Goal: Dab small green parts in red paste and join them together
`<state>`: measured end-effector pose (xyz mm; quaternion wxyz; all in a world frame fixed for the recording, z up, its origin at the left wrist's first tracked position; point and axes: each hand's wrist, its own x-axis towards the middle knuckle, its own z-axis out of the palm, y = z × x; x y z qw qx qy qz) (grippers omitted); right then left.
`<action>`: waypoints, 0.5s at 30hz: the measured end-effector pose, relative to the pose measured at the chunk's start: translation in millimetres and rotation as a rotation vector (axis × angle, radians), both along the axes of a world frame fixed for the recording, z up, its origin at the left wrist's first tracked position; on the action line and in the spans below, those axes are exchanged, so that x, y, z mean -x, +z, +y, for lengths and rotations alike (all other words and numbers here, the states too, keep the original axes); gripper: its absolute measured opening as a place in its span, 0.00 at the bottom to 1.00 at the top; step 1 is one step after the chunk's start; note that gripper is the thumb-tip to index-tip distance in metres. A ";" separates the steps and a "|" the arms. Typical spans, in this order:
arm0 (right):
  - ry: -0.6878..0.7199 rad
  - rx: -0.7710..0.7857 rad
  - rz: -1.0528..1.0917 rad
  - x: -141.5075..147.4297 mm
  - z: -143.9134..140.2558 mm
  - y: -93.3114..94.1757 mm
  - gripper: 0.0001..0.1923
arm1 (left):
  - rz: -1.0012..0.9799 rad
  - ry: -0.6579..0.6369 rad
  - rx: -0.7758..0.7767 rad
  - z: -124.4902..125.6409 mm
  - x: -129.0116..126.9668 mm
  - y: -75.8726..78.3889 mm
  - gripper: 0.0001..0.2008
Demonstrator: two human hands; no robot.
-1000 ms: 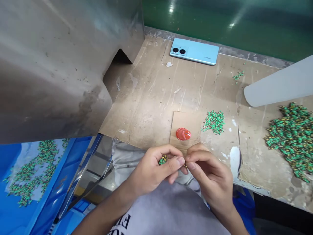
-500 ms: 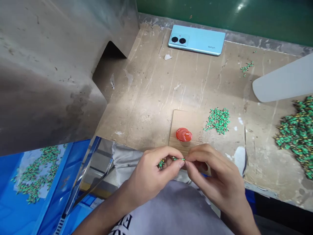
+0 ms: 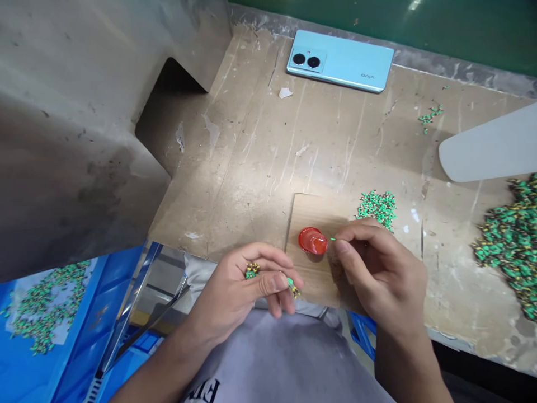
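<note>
- Scuffed brown table (image 3: 268,162) under a grey metal housing (image 3: 84,112); a blue phone (image 3: 339,60) lies at the far edge, well apart from the work.
- Left hand (image 3: 243,291) is cupped at the table's near edge, its fingers (image 3: 271,282) curled round a few green parts (image 3: 251,271).
- Right hand (image 3: 377,268) pinches one green part (image 3: 333,239) between thumb and forefinger, its tip just beside the red cap (image 3: 312,241) on a cardboard piece (image 3: 319,212).
- Small green pile (image 3: 376,206) sits just beyond the right hand; a larger heap (image 3: 509,238) lies far right, and more in the blue bin (image 3: 42,313).
- Judged from this, a narrow, steady pinch and a level part suit the cap best, with the left hand kept closed.
</note>
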<state>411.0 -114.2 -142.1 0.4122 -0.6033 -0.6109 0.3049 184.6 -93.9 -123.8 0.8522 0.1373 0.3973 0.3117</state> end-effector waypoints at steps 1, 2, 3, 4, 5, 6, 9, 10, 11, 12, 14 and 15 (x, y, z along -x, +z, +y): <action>0.005 -0.022 -0.030 0.7 1.1 -0.6 0.05 | -0.014 0.014 0.014 -1.0 -0.6 0.2 0.08; 0.005 -0.045 -0.064 1.0 1.7 -1.4 0.05 | -0.021 0.027 0.023 -2.0 -1.3 0.4 0.08; 0.001 -0.063 -0.094 0.9 2.0 -2.2 0.05 | -0.021 0.035 0.029 -2.9 -1.9 0.7 0.09; -0.005 -0.076 -0.118 0.6 2.0 -3.2 0.04 | -0.017 0.041 0.032 -3.6 -2.4 1.0 0.10; -0.011 -0.087 -0.134 0.2 1.9 -4.2 0.04 | -0.013 0.046 0.037 -4.1 -2.8 1.3 0.09; -0.012 -0.095 -0.144 -0.2 1.8 -5.3 0.04 | -0.010 0.049 0.041 -4.3 -3.0 1.6 0.09; 0.003 -0.128 -0.154 -1.3 1.5 -8.6 0.04 | -0.035 0.069 0.039 -4.2 -2.4 1.5 0.08; 0.010 -0.135 -0.155 -1.6 1.5 -9.6 0.04 | -0.050 0.072 0.036 -4.1 -1.9 1.1 0.07; 0.014 -0.135 -0.153 -1.9 1.5 -10.5 0.04 | -0.067 0.072 0.030 -4.1 -1.2 0.4 0.06; 0.015 -0.135 -0.151 -2.2 1.5 -11.4 0.04 | -0.080 0.072 0.023 -4.2 -0.6 -0.4 0.06; 0.018 -0.136 -0.148 -2.6 1.4 -12.8 0.04 | -0.091 0.075 0.003 -5.1 0.4 -2.2 0.05; 0.019 -0.136 -0.147 -2.7 1.2 -13.3 0.04 | -0.091 0.081 -0.013 -5.7 0.7 -3.1 0.05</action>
